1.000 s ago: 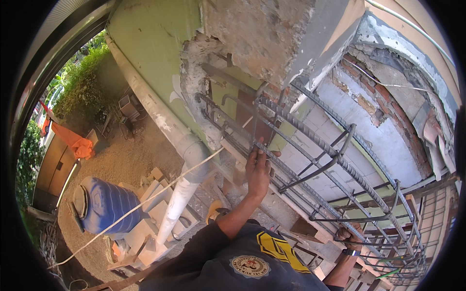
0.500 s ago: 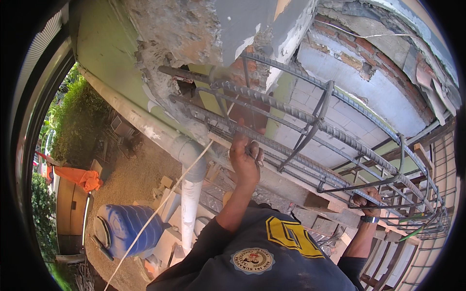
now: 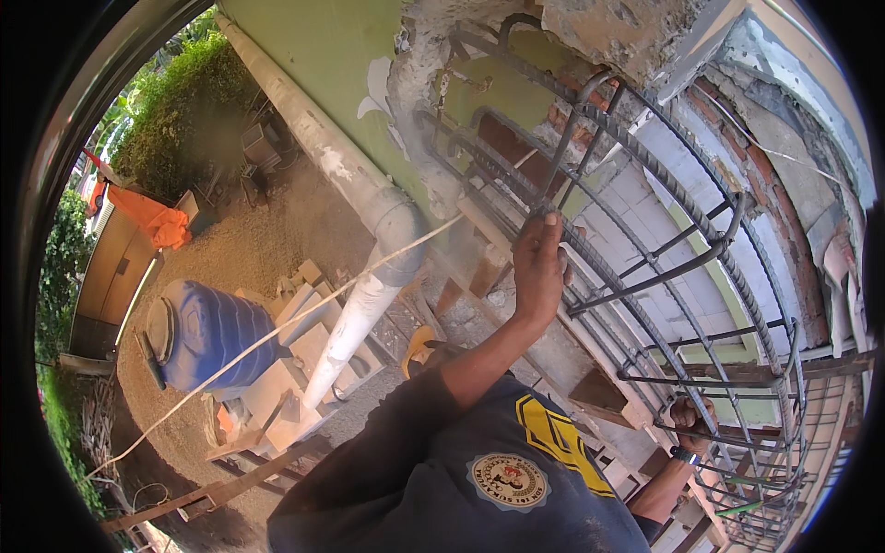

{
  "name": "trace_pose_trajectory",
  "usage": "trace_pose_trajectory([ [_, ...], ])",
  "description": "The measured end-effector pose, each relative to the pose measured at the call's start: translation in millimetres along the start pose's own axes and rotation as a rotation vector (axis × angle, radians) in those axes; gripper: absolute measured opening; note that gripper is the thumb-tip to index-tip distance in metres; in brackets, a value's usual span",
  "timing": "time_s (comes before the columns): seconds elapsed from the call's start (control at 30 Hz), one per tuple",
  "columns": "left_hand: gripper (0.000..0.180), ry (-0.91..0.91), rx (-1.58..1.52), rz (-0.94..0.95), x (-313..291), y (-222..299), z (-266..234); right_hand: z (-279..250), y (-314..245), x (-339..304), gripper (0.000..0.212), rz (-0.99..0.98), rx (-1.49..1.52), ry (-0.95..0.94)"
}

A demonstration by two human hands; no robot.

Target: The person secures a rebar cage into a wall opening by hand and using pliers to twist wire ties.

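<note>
A long reinforcing-bar cage (image 3: 666, 279), made of ribbed bars tied with bent stirrups, slants across the right half of the view. Its upper end lies against a broken opening in the concrete wall (image 3: 419, 92). My left hand (image 3: 539, 269) is closed on a lower bar of the cage beside a stirrup, its thumb and fingertips at the bar. Farther down the same side, my right hand (image 3: 691, 422), with a watch at the wrist, has its fingers wrapped round a bar. The bars partly hide those fingers.
A grey-white drainpipe (image 3: 364, 198) with an elbow runs along the green wall, left of my left arm. A thin pale rod or cord (image 3: 304, 315) crosses in front of it. Below are a blue water tank (image 3: 217, 334), blocks and gravelly ground. Exposed brick (image 3: 782, 189) lines the right.
My view has turned, so the cage slopes more steeply and the tank and pipe show more fully. My left hand has closed more on the lower bar; my right keeps its grip.
</note>
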State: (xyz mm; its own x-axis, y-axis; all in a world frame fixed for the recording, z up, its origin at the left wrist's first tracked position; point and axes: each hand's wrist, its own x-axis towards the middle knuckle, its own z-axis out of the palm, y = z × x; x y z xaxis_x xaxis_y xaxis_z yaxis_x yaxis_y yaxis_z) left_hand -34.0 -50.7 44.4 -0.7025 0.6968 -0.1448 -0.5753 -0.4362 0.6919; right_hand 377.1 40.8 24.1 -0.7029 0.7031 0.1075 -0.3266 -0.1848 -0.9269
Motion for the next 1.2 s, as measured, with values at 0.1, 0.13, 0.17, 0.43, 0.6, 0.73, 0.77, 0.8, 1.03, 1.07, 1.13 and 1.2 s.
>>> trace_pose_trajectory([
  [0.1, 0.039, 0.005, 0.036, -0.01, 1, -6, -6, -6, -4, -3, 0.048, 0.09, 0.041, 0.082],
  [0.13, 0.039, 0.01, 0.059, -0.007, 0, -5, -6, -9, -2, -3, 0.047, 0.107, 0.047, 0.096],
  [0.17, 0.039, 0.015, 0.082, -0.006, -2, -4, -6, -10, 0, -6, 0.046, 0.103, 0.078, 0.085],
  [0.43, 0.051, -0.05, 0.081, 0.101, -10, 13, 11, -5, -4, -2, 0.034, 0.122, 0.068, -0.022],
  [0.6, 0.051, -0.054, 0.083, 0.09, -10, 14, 11, -5, 3, -5, 0.043, 0.03, 0.027, 0.005],
  [0.73, 0.051, -0.037, 0.09, 0.106, -7, 10, 11, -11, 1, -6, 0.043, 0.067, 0.077, 0.025],
  [0.77, 0.051, -0.042, 0.089, 0.116, -6, 10, 11, -13, 1, -7, 0.043, 0.072, 0.093, 0.029],
  [0.8, 0.051, -0.042, 0.09, 0.109, -6, 11, 11, -14, 0, -7, 0.044, 0.078, 0.11, 0.031],
  [1.03, 0.036, -0.001, 0.104, 0.027, -7, 10, 6, -13, 1, -4, 0.044, 0.102, 0.15, 0.014],
  [1.07, 0.034, -0.003, 0.114, -0.008, -6, 8, 5, -11, -2, -4, 0.043, 0.112, 0.135, 0.007],
  [1.13, 0.032, -0.023, 0.097, 0.023, -5, 7, 5, -11, -3, -5, 0.043, 0.116, 0.103, 0.002],
  [1.2, 0.033, -0.042, 0.093, 0.079, -3, 9, 6, -12, 0, -6, 0.043, 0.101, 0.069, -0.002],
])
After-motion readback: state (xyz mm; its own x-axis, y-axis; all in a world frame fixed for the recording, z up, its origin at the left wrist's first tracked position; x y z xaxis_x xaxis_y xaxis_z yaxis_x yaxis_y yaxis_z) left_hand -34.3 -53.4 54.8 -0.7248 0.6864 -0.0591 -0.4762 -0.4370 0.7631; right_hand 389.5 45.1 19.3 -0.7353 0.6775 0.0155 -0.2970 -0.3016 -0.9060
